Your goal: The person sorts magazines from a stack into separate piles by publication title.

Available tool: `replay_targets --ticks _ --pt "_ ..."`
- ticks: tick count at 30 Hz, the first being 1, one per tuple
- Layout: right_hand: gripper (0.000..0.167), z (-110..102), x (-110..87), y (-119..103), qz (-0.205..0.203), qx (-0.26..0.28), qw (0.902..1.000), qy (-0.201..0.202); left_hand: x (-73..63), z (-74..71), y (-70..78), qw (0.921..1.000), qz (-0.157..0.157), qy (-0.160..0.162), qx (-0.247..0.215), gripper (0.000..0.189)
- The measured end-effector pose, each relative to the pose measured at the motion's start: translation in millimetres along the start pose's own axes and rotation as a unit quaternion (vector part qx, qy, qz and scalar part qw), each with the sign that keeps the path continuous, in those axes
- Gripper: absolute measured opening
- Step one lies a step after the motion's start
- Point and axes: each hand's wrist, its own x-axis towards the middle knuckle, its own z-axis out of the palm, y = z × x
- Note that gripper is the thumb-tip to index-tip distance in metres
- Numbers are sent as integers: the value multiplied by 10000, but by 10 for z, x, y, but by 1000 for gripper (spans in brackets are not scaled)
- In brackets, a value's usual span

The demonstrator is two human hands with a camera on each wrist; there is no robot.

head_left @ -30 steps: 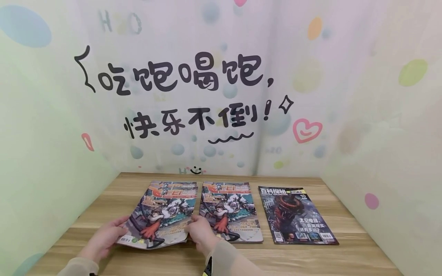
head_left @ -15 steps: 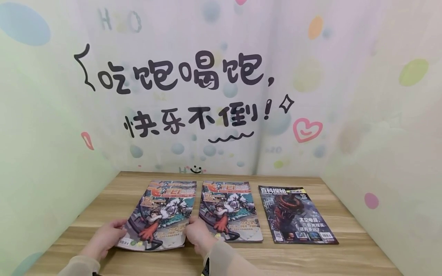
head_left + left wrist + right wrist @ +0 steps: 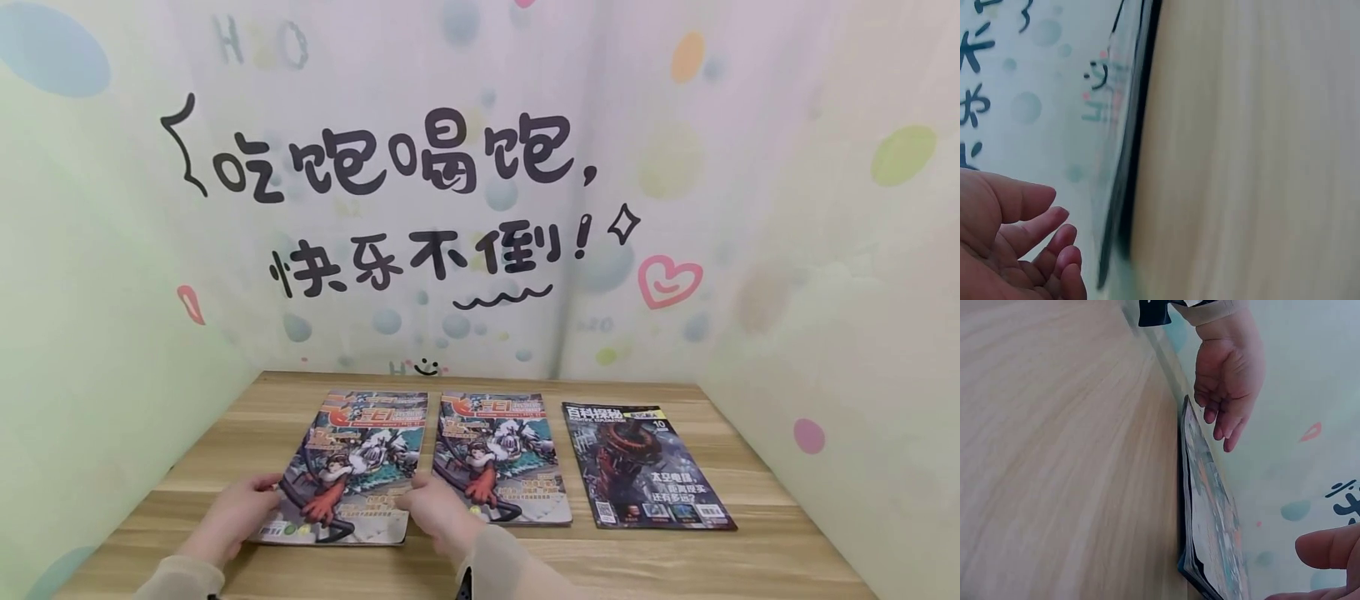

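Observation:
At the left of the table two comic-style magazines (image 3: 352,475) with the same cover lie overlapped, the upper one a little nearer to me. My left hand (image 3: 238,515) is at their near left corner; the left wrist view shows its fingers loosely bent and holding nothing. Beside the near right edge is my right hand (image 3: 438,512), its thumb (image 3: 1329,548) and a finger apart in the right wrist view with nothing between them. Whether a fingertip still touches a magazine edge cannot be told.
Another magazine with this cover (image 3: 495,467) lies just right of the pair. Further right is a dark science magazine (image 3: 648,467). The wooden table (image 3: 645,567) is enclosed by printed curtain walls (image 3: 480,342) at the back and sides.
The upper left magazine has slid slightly towards me, and its near edge has come down to lie flat. My fingers have loosened from its edges. The other magazines have stayed put.

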Motion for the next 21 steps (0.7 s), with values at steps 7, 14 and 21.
replay_targets --ticks 7,14,21 --pt "49 -269 -2 44 -84 -24 10000 -18 -17 256 300 9995 269 -125 -101 48" --pt "39 -616 23 108 -102 -325 9994 -14 -35 606 596 9977 178 -113 -647 43" --pt "39 -910 48 186 -233 -332 9991 114 -3 938 809 9974 343 -286 -571 41"
